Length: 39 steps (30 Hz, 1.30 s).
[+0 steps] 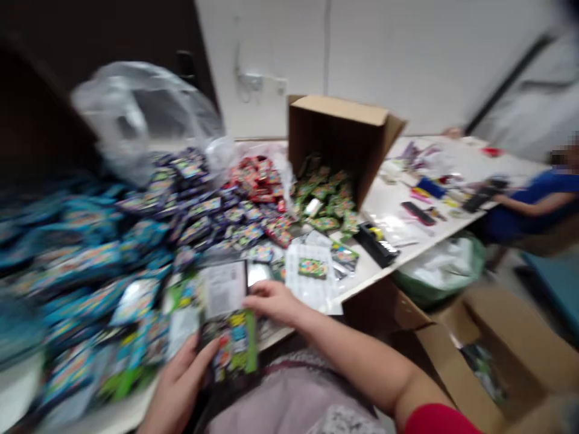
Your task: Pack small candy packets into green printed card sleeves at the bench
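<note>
item in hand: one glossy black-and-green printed foil packet (230, 349), held above a white tabletop (384, 208). your left hand (177, 389) is clamped on its lower side; your right hand (274, 303), apart, rests on its top edge, grip unclear. the next move calls for settling this packet first.

Colourful foil packet (230, 355), green edge, tilted, overlapping a white-backed packet (221, 289), slightly blurred

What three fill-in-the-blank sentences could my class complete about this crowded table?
The right hand, with a ____ sleeve above it, touches the stack of packets in the left hand.
The packets spilling from the tipped cardboard box onto the table are mostly ____.
The seated co-worker wears a ____ top.

red; green; blue
</note>
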Tool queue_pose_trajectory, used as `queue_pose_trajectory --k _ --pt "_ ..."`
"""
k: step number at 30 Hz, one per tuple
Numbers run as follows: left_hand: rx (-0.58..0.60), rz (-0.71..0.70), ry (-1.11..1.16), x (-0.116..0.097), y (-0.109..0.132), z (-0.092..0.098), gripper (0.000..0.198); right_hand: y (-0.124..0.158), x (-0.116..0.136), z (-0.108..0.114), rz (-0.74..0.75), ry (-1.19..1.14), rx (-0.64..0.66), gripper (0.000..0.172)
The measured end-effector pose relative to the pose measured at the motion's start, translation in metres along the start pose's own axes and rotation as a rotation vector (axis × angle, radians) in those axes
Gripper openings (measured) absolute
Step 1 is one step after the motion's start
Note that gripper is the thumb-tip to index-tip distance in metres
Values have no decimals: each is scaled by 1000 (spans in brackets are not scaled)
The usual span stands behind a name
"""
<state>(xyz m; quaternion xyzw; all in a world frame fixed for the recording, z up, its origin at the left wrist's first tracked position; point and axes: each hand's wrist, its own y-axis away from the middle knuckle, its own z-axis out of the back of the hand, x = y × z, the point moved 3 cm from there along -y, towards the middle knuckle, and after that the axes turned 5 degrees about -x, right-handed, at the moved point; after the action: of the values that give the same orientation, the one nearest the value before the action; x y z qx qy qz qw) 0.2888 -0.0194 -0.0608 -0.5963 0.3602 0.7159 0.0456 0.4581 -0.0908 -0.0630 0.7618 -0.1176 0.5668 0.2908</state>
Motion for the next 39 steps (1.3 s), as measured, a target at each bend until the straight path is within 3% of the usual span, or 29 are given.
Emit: queue_pose_trajectory --k 2,4,7,13,16,19,24,26,30,34,37,39 --pt "168 83 164 19 7 -2 65 7 -6 2 -9 -21 48 49" --pt "268 71 258 28 11 -7 60 11 -10 5 -15 -40 89 47" --pt "318 0 193 30 15 -9 53 15 -14 9 5 -14 59 45" --pt "458 30 63 22 18 -3 52 23 -15 13 56 19 16 41" --pt "268 -157 132 2 5 -1 55 27 -16 13 67 75 43 42" --pt "82 -274 255 -22 -11 -7 45 29 -13 12 101 123 82 41" --pt "190 -242 446 -42 -22 -25 36 33 5 17 157 93 54 41" --pt "166 -258 489 -42 -20 -26 39 38 7 19 131 108 133 37" --pt "105 -296 488 -33 -12 -21 36 56 -18 18 -11 182 344 35" --pt "172 -247 503 -23 -9 -19 42 65 -38 21 6 225 264 29" --pt "131 -327 491 -25 -10 -16 58 62 -22 23 59 198 322 30" --pt "132 -387 431 -28 -10 -17 61 56 3 27 188 166 239 46"
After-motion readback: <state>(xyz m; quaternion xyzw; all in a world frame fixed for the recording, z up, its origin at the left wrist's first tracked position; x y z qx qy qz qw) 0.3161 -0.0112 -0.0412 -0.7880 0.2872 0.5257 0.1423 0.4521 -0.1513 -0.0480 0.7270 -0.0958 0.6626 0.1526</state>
